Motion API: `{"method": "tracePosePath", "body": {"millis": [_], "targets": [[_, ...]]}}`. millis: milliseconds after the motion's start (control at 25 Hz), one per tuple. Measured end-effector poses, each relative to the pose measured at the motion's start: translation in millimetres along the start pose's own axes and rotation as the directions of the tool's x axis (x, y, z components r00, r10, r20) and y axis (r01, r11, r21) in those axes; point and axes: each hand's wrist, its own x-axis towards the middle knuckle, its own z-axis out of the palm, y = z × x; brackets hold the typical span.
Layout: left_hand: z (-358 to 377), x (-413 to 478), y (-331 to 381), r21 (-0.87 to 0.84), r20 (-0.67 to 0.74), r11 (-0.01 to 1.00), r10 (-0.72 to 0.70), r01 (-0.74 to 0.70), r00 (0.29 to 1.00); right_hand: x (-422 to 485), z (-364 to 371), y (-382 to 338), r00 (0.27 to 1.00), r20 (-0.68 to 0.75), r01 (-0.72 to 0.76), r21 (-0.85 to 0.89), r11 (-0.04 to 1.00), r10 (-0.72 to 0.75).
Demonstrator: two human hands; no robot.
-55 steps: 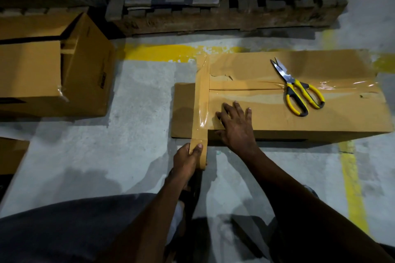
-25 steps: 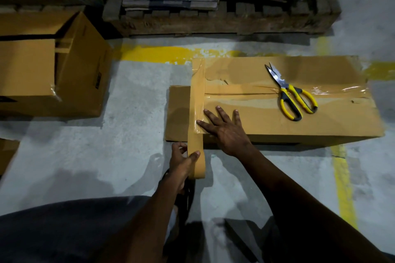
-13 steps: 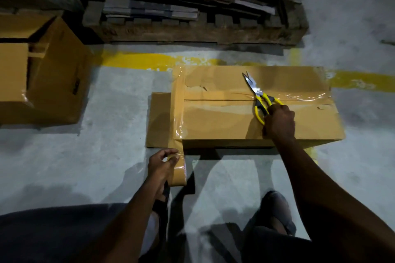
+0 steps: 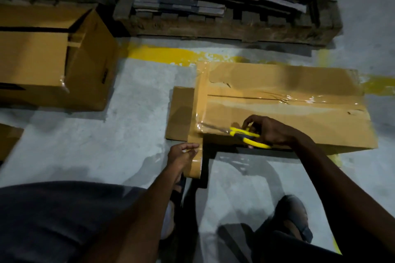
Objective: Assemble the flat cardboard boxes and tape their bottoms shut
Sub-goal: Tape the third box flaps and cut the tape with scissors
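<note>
Scissors (image 4: 241, 133) that lay on top of the box (image 4: 288, 113) a moment ago are now in the person's right hand (image 4: 271, 132). Its fingers are curled through the yellow handles, and the blades point along the box's near edge toward its left corner. Just off that corner the left hand (image 4: 182, 153) pinches the tape roll (image 4: 194, 168) below the edge, apparently to keep the tape strip (image 4: 199, 102) taut for a clean cut. The strip crosses the left end of the box's upturned bottom, at right angles to a glossy band already sealing the centre seam. A loose flap (image 4: 180, 113) juts out flat to the left of the box. The box rests on the concrete floor (image 4: 128, 134), touching a painted yellow line (image 4: 166, 54) at its far side. Well to its left stands a second assembled box (image 4: 53, 60). Beyond it, a wooden pallet (image 4: 213, 25) carries stacked flat cardboard.
</note>
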Motion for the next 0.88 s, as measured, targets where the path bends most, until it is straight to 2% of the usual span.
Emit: {"method": "tracePosePath", "body": {"millis": [120, 160, 280, 400, 880], "targets": [[-4, 0, 1, 0.0, 0.02, 0.999, -0.049, 0.049, 0.999, -6, 2, -7, 0.956, 0.29, -0.043, 0.003, 0.999, 0.04], [-6, 0, 1, 0.009, 0.033, 0.998, -0.063, 0.062, 0.998, -9, 4, -9, 0.936, 0.344, -0.076, 0.007, 0.997, 0.068], [-7, 2, -1, 0.042, 0.057, 0.997, -0.06, 0.057, 0.997, -12, 10, 2, 0.914, 0.368, -0.202, 0.047, 0.978, 0.171], [-9, 1, 0, 0.061, 0.066, 0.996, -0.067, 0.063, 0.996, -6, 20, 8, 0.886, 0.376, -0.281, -0.033, 0.959, 0.272], [-11, -2, 4, 0.044, 0.08, 0.997, -0.061, 0.058, 0.995, 32, 51, -7, 0.919, 0.347, -0.161, -0.102, 0.982, 0.187]]}}
